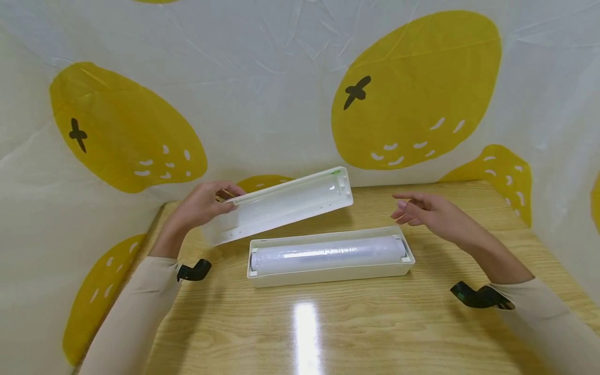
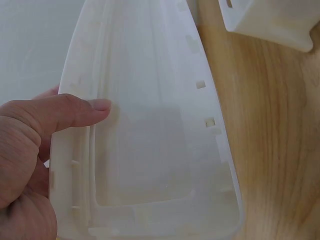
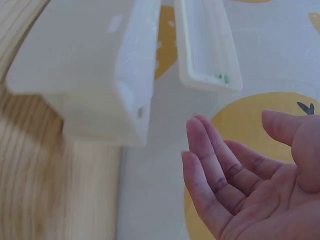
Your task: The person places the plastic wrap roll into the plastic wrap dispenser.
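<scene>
A long white box (image 1: 328, 273) stands on the table with a roll of clear plastic wrap (image 1: 328, 254) lying inside it. Behind and above the box, my left hand (image 1: 199, 204) holds the white lid (image 1: 290, 205) by its left end, tilted with its inner side toward me. In the left wrist view, the thumb (image 2: 75, 112) lies on the lid's inner face and the fingers go behind its edge. Off the box's right end, my right hand (image 1: 428, 213) hangs in the air with loosely bent fingers, touching nothing. Its palm and fingers (image 3: 220, 185) show in the right wrist view.
The wood-grain table (image 1: 244, 328) has a bright light reflection in front of the box. A pale sheet (image 1: 262, 104) with large yellow fruit prints hangs behind the table and along its sides. Black wrist mounts (image 1: 194, 271) stick out from both sleeves.
</scene>
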### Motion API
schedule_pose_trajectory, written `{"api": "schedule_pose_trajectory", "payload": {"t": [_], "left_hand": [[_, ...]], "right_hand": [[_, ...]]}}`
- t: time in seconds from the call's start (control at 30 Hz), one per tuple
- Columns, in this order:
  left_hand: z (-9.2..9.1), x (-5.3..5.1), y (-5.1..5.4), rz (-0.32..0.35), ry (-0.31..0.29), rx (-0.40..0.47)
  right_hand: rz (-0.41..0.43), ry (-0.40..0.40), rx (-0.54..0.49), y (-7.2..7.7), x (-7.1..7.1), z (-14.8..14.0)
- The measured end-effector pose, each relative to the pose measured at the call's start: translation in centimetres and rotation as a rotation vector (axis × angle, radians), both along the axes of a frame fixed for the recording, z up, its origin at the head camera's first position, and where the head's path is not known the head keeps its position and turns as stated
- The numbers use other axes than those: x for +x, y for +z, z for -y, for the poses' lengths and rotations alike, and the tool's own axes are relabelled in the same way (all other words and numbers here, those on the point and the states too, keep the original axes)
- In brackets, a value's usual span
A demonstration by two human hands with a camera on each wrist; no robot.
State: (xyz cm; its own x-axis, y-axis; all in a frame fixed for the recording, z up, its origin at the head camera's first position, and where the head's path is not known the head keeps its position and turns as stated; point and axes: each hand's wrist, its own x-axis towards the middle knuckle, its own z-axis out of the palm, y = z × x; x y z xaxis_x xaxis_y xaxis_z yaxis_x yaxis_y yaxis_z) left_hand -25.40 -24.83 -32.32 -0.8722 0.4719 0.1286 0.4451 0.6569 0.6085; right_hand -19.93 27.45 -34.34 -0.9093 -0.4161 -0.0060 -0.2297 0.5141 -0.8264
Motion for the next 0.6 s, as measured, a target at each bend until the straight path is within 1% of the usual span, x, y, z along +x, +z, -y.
{"api": "schedule_pose_trajectory", "payload": {"t": [0.2,0.27,0.5,0.6], "left_hand": [[-1.3,-0.3,0.6,-0.018,-0.055,0.031],[-1.7,-0.4,0.7,-0.020,-0.064,0.042],[-2.9,-0.4,0.6,-0.030,-0.093,0.059],[-3.5,-0.4,0.6,-0.025,-0.110,0.070]], "right_hand": [[0.061,-0.002,-0.086,0.8,-0.4,1.1],[0.082,0.006,-0.115,1.0,-0.5,1.4],[0.141,0.052,-0.224,1.0,-1.1,2.4],[0.163,0.067,-0.272,1.0,-1.3,2.7]]}}
